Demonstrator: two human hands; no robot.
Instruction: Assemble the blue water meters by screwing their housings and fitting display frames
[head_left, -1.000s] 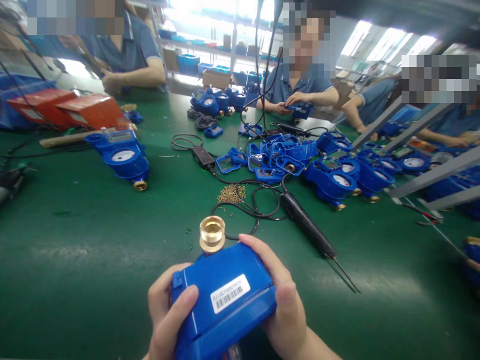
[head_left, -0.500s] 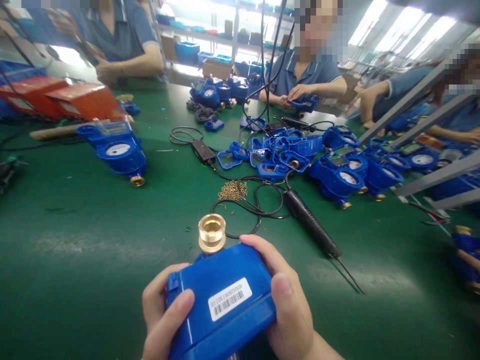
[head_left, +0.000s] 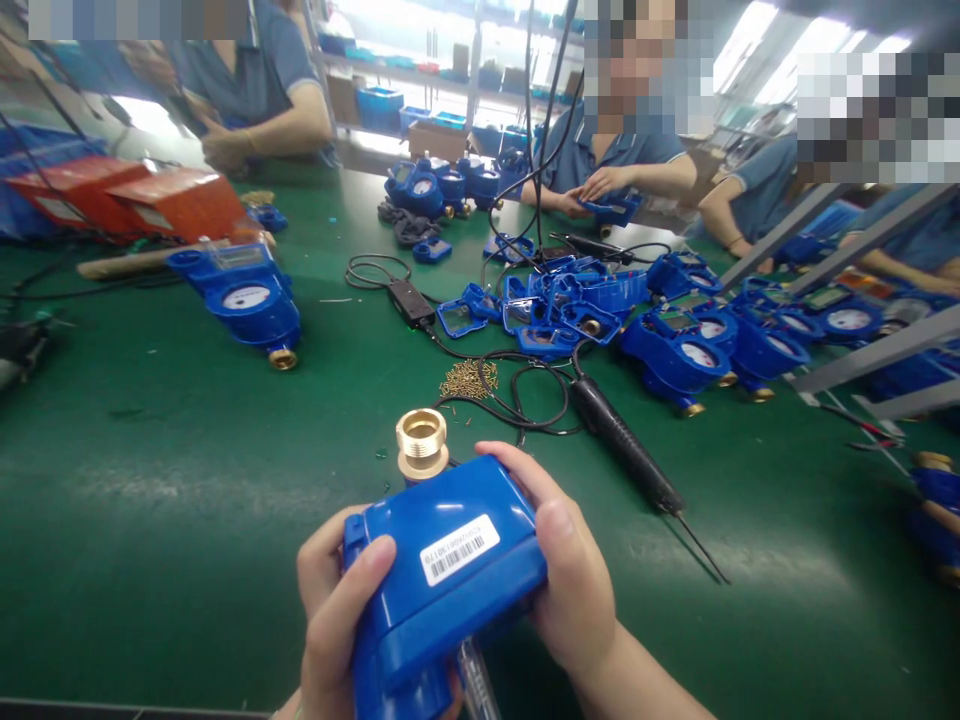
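Note:
I hold a blue water meter [head_left: 442, 565] in both hands above the green table [head_left: 187, 470]. A white barcode label [head_left: 459, 549] sits on its blue cover, and a brass threaded fitting [head_left: 421, 443] points away from me. My left hand [head_left: 337, 625] grips the meter's left side, thumb on top. My right hand [head_left: 566, 570] wraps the right side, fingers over the far edge.
A black electric screwdriver [head_left: 626, 458] with its cable lies right of the meter, and a pile of small brass screws [head_left: 469, 379] beyond it. Another blue meter [head_left: 247, 300] stands at left; several meters and covers [head_left: 660, 320] crowd the right. Other people work across the table.
The meter has risen slightly and tilted, its near end dropping toward me. Both hands keep their grip.

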